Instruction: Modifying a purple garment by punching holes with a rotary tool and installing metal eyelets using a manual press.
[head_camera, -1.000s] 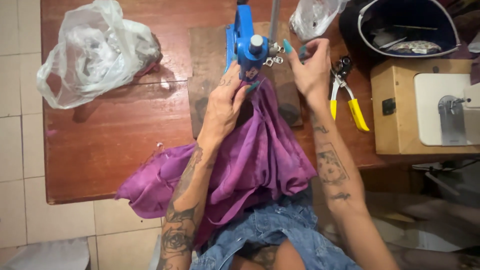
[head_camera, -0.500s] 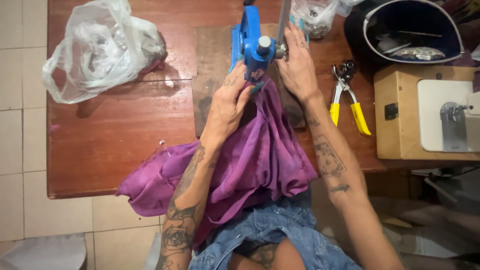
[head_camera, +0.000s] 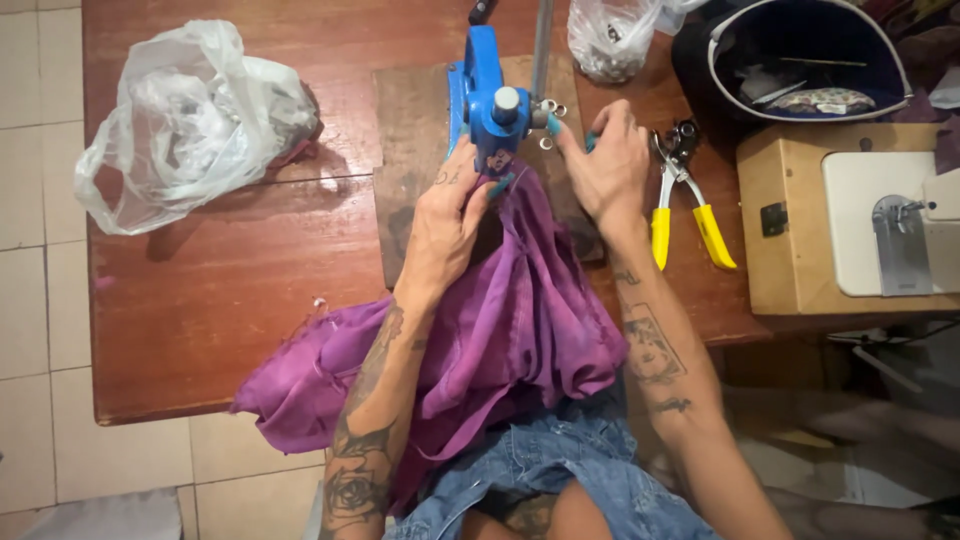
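Note:
A blue hand press (head_camera: 492, 95) stands on a dark board (head_camera: 400, 150) on the red-brown wooden table (head_camera: 230, 290). Purple fabric (head_camera: 520, 340) runs from my lap up to the press. My left hand (head_camera: 445, 220) pinches the fabric's top edge right under the press head. My right hand (head_camera: 608, 160) lies just right of the press, its fingertips reaching to several small metal rings (head_camera: 548, 108) beside the head. Whether a ring is between those fingers is hard to tell.
A crumpled clear plastic bag (head_camera: 190, 120) lies at the table's left. A smaller bag of metal bits (head_camera: 612, 38) sits at the back. Yellow-handled pliers (head_camera: 685, 200) lie right of my right hand. A dark pouch (head_camera: 800, 60) and a sewing machine (head_camera: 870, 220) stand at the right.
My right hand has shifted slightly left, closer to the press head and the rings. My left hand keeps its hold on the fabric under the press.

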